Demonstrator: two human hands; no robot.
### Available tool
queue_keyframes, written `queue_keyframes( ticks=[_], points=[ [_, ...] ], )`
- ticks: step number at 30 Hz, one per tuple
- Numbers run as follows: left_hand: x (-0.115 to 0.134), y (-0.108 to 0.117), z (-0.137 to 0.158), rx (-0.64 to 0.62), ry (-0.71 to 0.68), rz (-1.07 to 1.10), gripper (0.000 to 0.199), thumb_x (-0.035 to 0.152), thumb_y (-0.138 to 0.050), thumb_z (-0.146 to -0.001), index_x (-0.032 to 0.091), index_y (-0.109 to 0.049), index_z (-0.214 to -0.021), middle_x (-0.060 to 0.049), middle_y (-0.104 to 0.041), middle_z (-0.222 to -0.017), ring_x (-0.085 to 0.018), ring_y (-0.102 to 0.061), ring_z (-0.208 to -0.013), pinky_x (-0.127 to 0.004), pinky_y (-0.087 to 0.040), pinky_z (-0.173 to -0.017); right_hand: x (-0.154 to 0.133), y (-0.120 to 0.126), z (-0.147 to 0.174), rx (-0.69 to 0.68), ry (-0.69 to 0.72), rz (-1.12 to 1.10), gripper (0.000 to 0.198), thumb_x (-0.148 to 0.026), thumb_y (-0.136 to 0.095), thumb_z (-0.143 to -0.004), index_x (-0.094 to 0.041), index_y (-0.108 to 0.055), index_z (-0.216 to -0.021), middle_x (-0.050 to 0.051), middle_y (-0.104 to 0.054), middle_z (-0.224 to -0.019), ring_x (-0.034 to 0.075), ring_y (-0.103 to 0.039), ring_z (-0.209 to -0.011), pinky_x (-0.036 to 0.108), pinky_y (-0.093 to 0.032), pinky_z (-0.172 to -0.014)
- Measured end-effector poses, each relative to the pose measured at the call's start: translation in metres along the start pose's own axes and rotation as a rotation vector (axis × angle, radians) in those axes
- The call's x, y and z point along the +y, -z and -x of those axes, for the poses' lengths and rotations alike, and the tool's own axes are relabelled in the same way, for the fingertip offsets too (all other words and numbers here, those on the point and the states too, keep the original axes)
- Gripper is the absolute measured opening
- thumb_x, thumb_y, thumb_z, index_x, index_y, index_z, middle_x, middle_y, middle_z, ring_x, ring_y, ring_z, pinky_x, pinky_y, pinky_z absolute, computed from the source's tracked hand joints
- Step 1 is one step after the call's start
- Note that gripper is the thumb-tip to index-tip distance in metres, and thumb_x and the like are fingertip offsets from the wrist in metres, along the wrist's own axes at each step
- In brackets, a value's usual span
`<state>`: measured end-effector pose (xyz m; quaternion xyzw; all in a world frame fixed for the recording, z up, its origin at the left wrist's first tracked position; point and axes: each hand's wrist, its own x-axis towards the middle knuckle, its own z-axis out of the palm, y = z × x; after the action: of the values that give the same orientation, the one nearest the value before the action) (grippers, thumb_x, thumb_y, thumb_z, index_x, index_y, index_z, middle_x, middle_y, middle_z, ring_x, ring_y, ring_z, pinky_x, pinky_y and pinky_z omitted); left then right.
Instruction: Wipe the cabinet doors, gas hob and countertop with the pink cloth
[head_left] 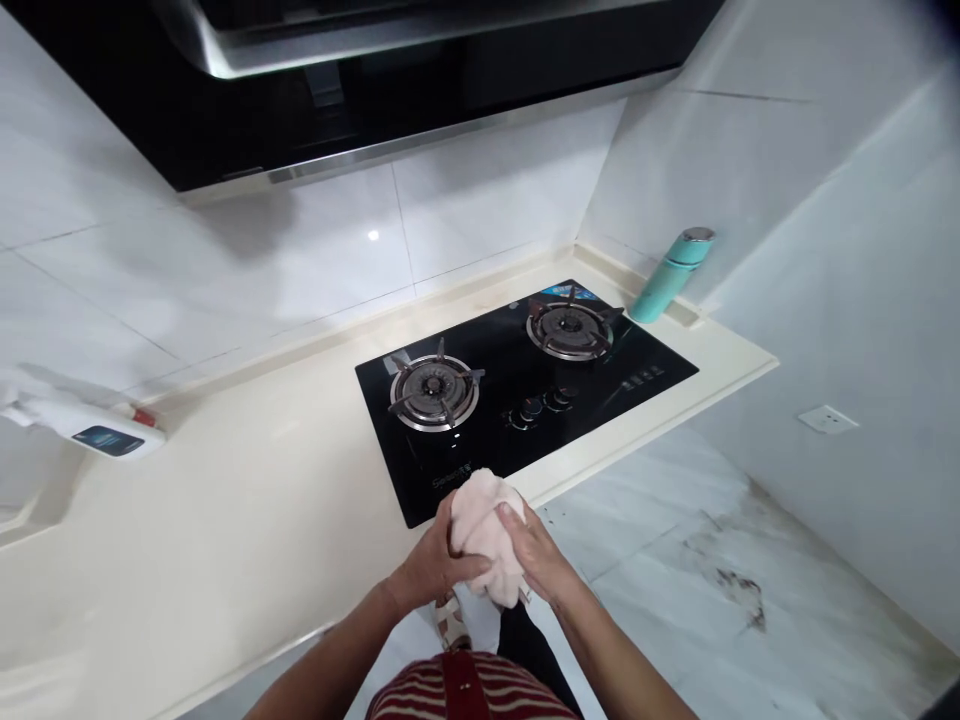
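A pale pink cloth is bunched up between my two hands, in front of the counter's front edge. My left hand grips it from the left, thumb laid across its lower part. From the right, my right hand presses its thumb onto the folds, its other fingers mostly hidden behind the cloth. Just beyond the cloth lies the black glass gas hob, with a left burner and a right burner. Two control knobs sit near its front middle.
A white spray bottle stands on the cream counter at the left. Right of the hob, a turquoise flask stands by the wall. A black range hood overhangs the back. A wall socket is at the right.
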<state>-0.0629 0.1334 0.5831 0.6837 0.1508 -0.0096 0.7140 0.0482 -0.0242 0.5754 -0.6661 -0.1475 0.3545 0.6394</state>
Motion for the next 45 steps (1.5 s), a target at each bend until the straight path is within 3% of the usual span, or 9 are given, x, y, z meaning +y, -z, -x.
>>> queue_keyframes(
  ticks=[4,9,15,17,21,25,28,35,45],
  points=[
    [0.022,0.011,0.003,0.179,0.054,0.055,0.064,0.044,-0.079,-0.073,0.020,-0.052,-0.126,-0.007,-0.062,-0.118,-0.024,-0.059,-0.108,-0.039,-0.052,-0.092,-0.028,-0.008,-0.013,-0.001,-0.039,-0.101,0.063,-0.063,-0.072,-0.075,-0.023,-0.054,-0.120,0.005,-0.067,-0.102,0.021,-0.063,-0.090,0.033,-0.054,-0.079],
    [0.044,0.034,-0.030,0.377,0.044,-0.262,0.059,0.041,-0.068,-0.083,0.022,-0.046,-0.135,-0.005,-0.065,-0.107,-0.020,-0.064,-0.094,-0.035,-0.056,-0.083,-0.033,0.013,-0.061,0.326,0.116,0.132,0.080,-0.062,-0.077,-0.064,-0.021,-0.051,-0.128,0.010,-0.057,-0.120,0.024,-0.058,-0.102,0.038,-0.054,-0.086],
    [0.024,0.041,-0.058,0.542,-0.040,-0.795,0.059,0.023,-0.069,-0.078,0.020,-0.054,-0.135,-0.018,-0.044,-0.147,-0.039,-0.045,-0.134,-0.061,-0.040,-0.107,-0.003,0.046,-0.097,0.591,0.361,0.667,0.054,-0.052,-0.053,-0.085,-0.015,-0.062,-0.123,0.020,-0.046,-0.137,0.034,-0.043,-0.129,0.057,-0.040,-0.108],
    [0.012,0.037,-0.064,0.540,-0.188,-0.975,0.052,0.025,-0.063,-0.085,0.021,-0.054,-0.136,-0.018,-0.040,-0.151,-0.038,-0.040,-0.138,-0.061,-0.039,-0.109,0.012,0.051,-0.097,0.522,0.513,0.745,0.046,-0.043,-0.042,-0.094,-0.015,-0.060,-0.127,0.018,-0.050,-0.136,0.029,-0.046,-0.129,0.052,-0.040,-0.111],
    [-0.003,0.020,-0.094,0.289,-0.483,-1.217,0.038,0.024,-0.051,-0.093,0.022,-0.057,-0.131,-0.011,-0.054,-0.143,-0.026,-0.045,-0.137,-0.046,-0.041,-0.112,0.030,0.051,-0.114,0.267,0.684,0.912,0.048,-0.030,-0.030,-0.100,-0.017,-0.052,-0.141,0.013,-0.046,-0.149,0.022,-0.040,-0.140,0.045,-0.036,-0.118],
    [-0.011,0.005,-0.134,0.279,-0.413,-1.306,0.049,0.027,-0.051,-0.093,0.018,-0.049,-0.141,-0.015,-0.044,-0.154,-0.031,-0.039,-0.143,-0.055,-0.035,-0.115,0.035,0.043,-0.155,0.123,0.639,1.172,0.052,-0.029,-0.027,-0.101,-0.014,-0.046,-0.147,0.014,-0.036,-0.157,0.023,-0.030,-0.148,0.045,-0.030,-0.120],
    [-0.017,0.001,-0.141,0.313,-0.335,-1.404,0.054,0.034,-0.052,-0.093,0.019,-0.046,-0.145,-0.014,-0.041,-0.156,-0.033,-0.037,-0.144,-0.059,-0.033,-0.114,0.039,0.038,-0.169,0.154,0.563,1.294,0.052,-0.029,-0.029,-0.101,-0.012,-0.046,-0.147,0.015,-0.029,-0.160,0.025,-0.025,-0.150,0.046,-0.026,-0.121],
    [-0.027,0.015,-0.080,0.362,-0.289,-1.449,0.048,0.041,-0.045,-0.098,0.025,-0.049,-0.143,-0.008,-0.045,-0.155,-0.028,-0.035,-0.146,-0.057,-0.025,-0.119,0.044,0.003,-0.135,0.173,0.537,1.353,0.052,-0.030,-0.040,-0.099,-0.012,-0.044,-0.147,0.017,-0.023,-0.162,0.031,-0.016,-0.152,0.050,-0.022,-0.121],
    [-0.049,0.061,0.033,0.854,0.169,-1.340,0.054,0.053,-0.059,-0.089,0.033,-0.056,-0.139,-0.014,-0.034,-0.156,-0.041,-0.031,-0.142,-0.063,-0.031,-0.109,0.049,-0.102,-0.105,-0.019,0.586,1.268,0.077,-0.050,-0.059,-0.090,-0.005,-0.041,-0.149,0.025,-0.017,-0.161,0.041,-0.008,-0.152,0.059,-0.015,-0.121]
  ],
)
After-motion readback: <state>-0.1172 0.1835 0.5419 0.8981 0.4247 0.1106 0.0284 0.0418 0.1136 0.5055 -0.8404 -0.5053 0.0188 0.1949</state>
